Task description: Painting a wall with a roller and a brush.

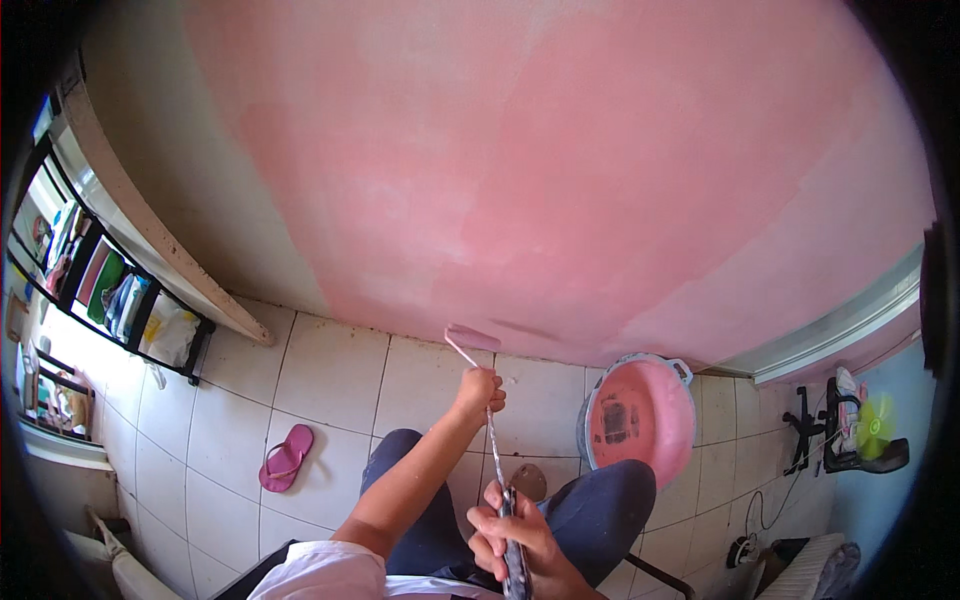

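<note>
Closest to you, your right hand (540,545) is closing around the dark handle (515,570) of the paint roller (473,338), while your left hand (480,388) is gripping its thin rod farther up, short of the sleeve. The sleeve is lying nearly level at the foot of the pink-coated wall (560,170), just above the tiled floor (420,375); whether it is touching the wall, you cannot tell from here. With both hands closed on the tool, you are probably best off letting the left one steer and the right one steady the far end, keeping the sleeve flat and pressing lightly and evenly. Down at this edge, a slow sideways pass would likely be safer than a fast one, since the end could be smearing the tiles. The coat is looking patchy, deeper in the middle and paler toward the right, so overlapping strokes should be evening it out. To your right, the pink-lined basin (672,410) is standing near the wall, within easy reach for reloading. Out to your left, a pink sandal (287,458) is lying on the tiles.
</note>
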Available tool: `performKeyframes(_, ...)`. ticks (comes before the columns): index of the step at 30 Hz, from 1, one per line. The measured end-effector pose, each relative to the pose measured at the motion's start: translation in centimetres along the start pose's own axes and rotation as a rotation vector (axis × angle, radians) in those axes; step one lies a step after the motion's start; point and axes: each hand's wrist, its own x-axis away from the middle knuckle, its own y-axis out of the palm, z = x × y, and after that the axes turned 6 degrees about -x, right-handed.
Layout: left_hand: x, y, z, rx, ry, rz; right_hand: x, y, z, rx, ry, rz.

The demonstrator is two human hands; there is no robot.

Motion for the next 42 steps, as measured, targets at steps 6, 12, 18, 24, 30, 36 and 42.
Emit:
performKeyframes(6,-5.7,0.5,0.2,0.030,-0.001,-0.067,-3.0,-2.4,-1.3,0.121,-0.102,-0.016)
performKeyframes(12,1.4,5.5,3.5,-0.031,0.094,-0.020,1.9,2.1,-2.6,0.178,-0.026,-0.034)
performKeyframes(18,-5.2,2.4,0.7,-0.035,0.060,0.087,-2.1,-3.1,-4.1,0.112,-0.040,-0.059)
performKeyframes(24,-5.4,2.0,0.8,-0.003,0.086,0.061,-0.9,-1.6,-4.6,0.106,-0.044,-0.076)
performKeyframes(30,0.0,3.1,2.1,-0.095,0.124,0.056,0.4,-0.1,-0.9,0.199,-0.023,0.017)
performKeyframes(36,8.1,8.7,6.5,0.014,0.214,-0.052,4.6,5.7,0.5,0.228,-0.165,-0.110)
performKeyframes(42,7.5,8.7,5.5,-0.017,0.296,-0.019,5.3,2.7,-0.7,0.167,-0.045,-0.078)
